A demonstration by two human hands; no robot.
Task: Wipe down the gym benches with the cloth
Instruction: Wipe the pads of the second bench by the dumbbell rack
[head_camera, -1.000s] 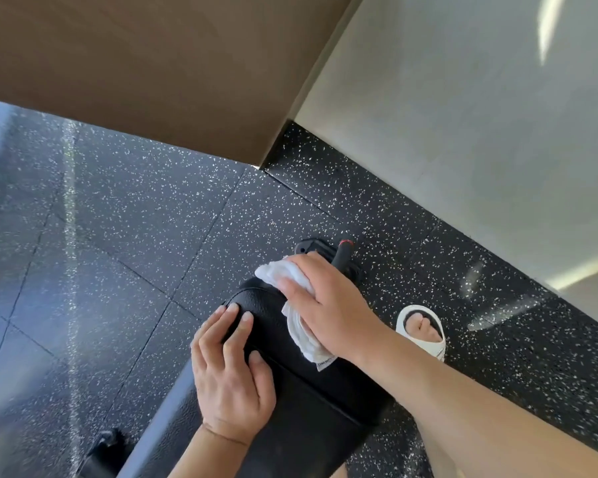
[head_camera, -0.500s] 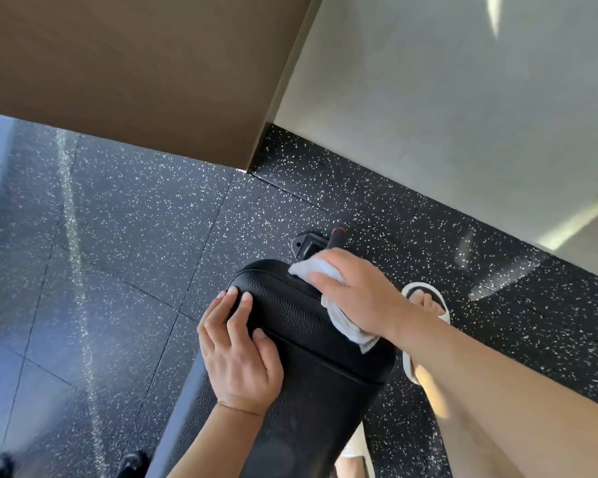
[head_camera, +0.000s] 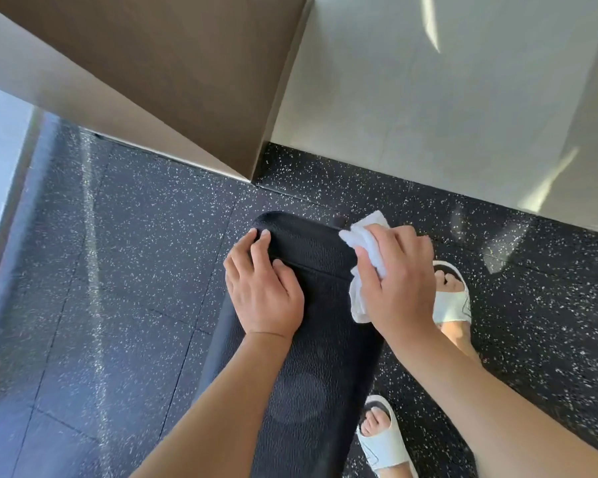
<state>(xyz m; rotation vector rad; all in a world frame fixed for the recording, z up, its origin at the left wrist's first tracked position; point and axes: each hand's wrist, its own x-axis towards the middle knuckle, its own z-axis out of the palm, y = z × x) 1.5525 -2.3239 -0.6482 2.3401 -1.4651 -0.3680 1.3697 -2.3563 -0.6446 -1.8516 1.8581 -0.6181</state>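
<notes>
Head view: bench [head_camera: 311, 339] lengthwise, away.

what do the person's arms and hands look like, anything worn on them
Both forearms are bare, with no sleeves in view. The left hand and right hand wear no gloves, and no rings, watch or bracelet show. The fingernails are short and unpainted.

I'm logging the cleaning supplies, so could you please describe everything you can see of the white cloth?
The white cloth is a small, soft-looking fabric rag, crumpled into folds rather than spread flat. The right hand grips it, fingers curled over its middle, so only two parts show: a bunched end above the fingers and a loose tail hanging below the thumb. It lies against the right edge of the black bench pad, near the pad's rounded far end. No stains or markings are visible.
</notes>
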